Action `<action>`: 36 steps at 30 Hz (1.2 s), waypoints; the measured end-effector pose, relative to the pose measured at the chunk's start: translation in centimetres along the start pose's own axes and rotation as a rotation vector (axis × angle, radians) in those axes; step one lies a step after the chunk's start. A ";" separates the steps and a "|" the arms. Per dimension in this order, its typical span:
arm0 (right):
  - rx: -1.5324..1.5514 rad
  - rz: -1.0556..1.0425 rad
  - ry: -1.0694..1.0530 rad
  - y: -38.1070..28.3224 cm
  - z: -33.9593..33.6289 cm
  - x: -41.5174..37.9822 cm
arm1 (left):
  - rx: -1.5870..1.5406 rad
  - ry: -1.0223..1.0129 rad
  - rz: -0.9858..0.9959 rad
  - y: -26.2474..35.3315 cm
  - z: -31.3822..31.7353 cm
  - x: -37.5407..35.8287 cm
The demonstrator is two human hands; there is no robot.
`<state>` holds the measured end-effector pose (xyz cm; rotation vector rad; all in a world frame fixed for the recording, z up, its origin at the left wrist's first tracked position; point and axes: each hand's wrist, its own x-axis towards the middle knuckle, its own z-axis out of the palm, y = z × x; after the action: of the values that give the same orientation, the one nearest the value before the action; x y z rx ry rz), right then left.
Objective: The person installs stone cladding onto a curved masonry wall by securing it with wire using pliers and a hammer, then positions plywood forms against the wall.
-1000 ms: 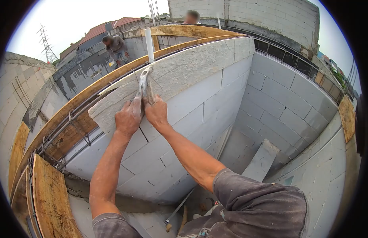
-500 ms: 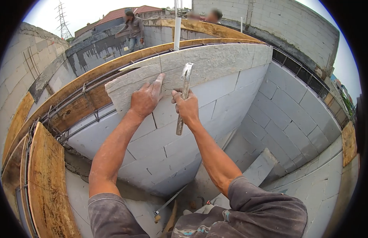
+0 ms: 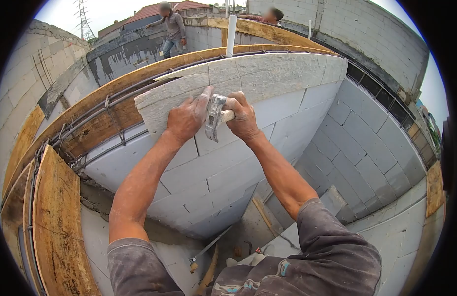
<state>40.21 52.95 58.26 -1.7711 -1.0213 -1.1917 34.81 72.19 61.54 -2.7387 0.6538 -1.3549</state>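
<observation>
My right hand (image 3: 243, 118) is closed around the handle of a claw hammer (image 3: 215, 118). The worn metal head points left, beside my left fingers, and the pale handle end shows within my grip. My left hand (image 3: 186, 118) rests against the face of a rough grey board (image 3: 278, 71), index finger stretched upward and the others partly bent. The hammer head hides part of its thumb side. A thin wire (image 3: 209, 71) runs down the board to my index fingertip. Behind and below the board stands a light block wall (image 3: 248, 153).
Steel bars (image 3: 107, 106) run along the wall top inside a wooden form board (image 3: 98, 93). A white pipe (image 3: 231, 37) stands upright behind. Another plank (image 3: 56, 212) is at left. One co-worker (image 3: 174, 29) stands beyond; another person's head (image 3: 274, 16) shows farther right. Tools lie far below.
The hammer has swung from upright to pointing left, its head now close to my left fingers. My left hand stays on the board. The view has shifted slightly.
</observation>
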 end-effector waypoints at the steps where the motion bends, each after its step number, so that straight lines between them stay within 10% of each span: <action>1: -0.003 -0.016 -0.009 0.1 0.0 -0.1 | 0.001 -0.005 0.001 -0.2 0.2 -0.1; 22: -0.223 -0.155 -0.198 1.3 0.7 2.4 | -0.097 -0.043 -0.055 -0.2 -0.5 -0.3; 31: -0.119 0.221 -0.010 -0.6 3.7 0.7 | -0.051 -0.155 -0.097 -0.3 0.4 -0.5; 36: 0.135 0.760 0.126 -3.2 5.2 0.7 | 0.011 -0.017 0.017 -0.2 0.3 -0.3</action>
<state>39.24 59.04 57.98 -1.7092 -0.2799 -0.7145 34.91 72.41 61.16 -2.7260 0.6652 -1.3268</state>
